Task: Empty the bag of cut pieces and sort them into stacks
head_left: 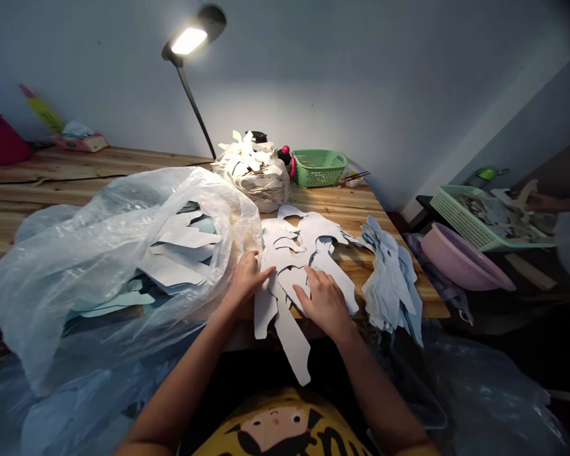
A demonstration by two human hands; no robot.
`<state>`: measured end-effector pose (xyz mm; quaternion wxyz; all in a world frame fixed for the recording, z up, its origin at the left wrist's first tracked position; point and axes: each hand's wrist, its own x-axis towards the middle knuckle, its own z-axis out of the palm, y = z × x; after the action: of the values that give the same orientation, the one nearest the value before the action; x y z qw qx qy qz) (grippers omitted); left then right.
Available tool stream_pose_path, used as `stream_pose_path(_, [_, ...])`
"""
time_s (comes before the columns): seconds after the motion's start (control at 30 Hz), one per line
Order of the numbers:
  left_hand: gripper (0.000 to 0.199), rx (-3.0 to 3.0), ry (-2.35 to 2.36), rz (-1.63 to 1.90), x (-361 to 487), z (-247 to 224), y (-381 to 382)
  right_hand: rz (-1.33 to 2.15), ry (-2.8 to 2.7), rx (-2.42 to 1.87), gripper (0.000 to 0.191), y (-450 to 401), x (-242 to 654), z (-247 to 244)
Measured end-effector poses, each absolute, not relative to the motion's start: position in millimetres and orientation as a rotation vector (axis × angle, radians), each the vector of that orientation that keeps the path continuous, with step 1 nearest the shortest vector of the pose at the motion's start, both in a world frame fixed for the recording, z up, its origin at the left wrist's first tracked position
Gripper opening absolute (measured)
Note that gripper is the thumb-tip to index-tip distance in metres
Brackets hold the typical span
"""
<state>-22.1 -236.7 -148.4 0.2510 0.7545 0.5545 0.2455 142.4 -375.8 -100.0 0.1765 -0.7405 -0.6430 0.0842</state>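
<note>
At the near edge of the wooden table (80, 174), you have both hands on a layered stack of white card cutouts (289, 339). Long axis of the stack: roughly far to near, tilted slightly off straight. Its narrow lower ends point toward your chest and overhang the table edge; its upper ends spread toward the wall in irregular lobed outlines.

Left hand (247, 282): open and unclenched, fingers extended, resting on the left side of the stack. Right hand (325, 303): also open, fingers spread flat on top of the stack. Neither hand visibly grips an edge.

Just left of the stack, a large clear plastic bag (42, 278) lies open around more pale cutouts (173, 269). Just right of the stack sits a loose pile of pale blue-white cutouts (389, 285). Toward the wall are a heaped bundle of white cutouts (254, 180), a green plastic basket (319, 170) and a lit desk lamp (190, 41). Off the table to your right are a pink basin (460, 256) and a pale green basket of scraps (484, 218), with another person's hand (541, 201) at the basket's far side.
</note>
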Motion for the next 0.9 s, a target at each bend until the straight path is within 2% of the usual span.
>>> stream_pose_path(0.13, [0.044,2.08,1.551,0.85,-33.3,-154.2,-267.8,0.154,-1.802,-2.347,0.063,-337.6,134.1,-106.5])
stream_pose_path(0.27, [0.055,1.927,1.441,0.852,-35.0,-163.4,-291.3,0.192,-1.753,-2.312,0.056,-323.1,133.7,-112.6])
stream_pose_path(0.4, [0.068,1.565,1.258,0.943,-31.7,-168.5,-286.5,0.388,-1.584,-2.077,0.061,-318.4,139.8,-124.4])
stream_pose_path(0.57, [0.062,1.217,1.133,0.953,-29.5,-163.6,-280.5,0.573,-1.268,-1.749,0.056,-315.5,152.1,-146.9])
stream_pose_path(0.7, [0.066,1.125,1.101,0.961,-30.5,-155.8,-285.9,0.849,-1.085,-1.55,0.056,-316.1,157.1,-153.0])
stream_pose_path(0.9, [0.072,0.945,1.014,0.982,-38.6,-150.3,-289.6,0.586,-1.152,-1.686,0.068,-330.2,176.2,-140.7])
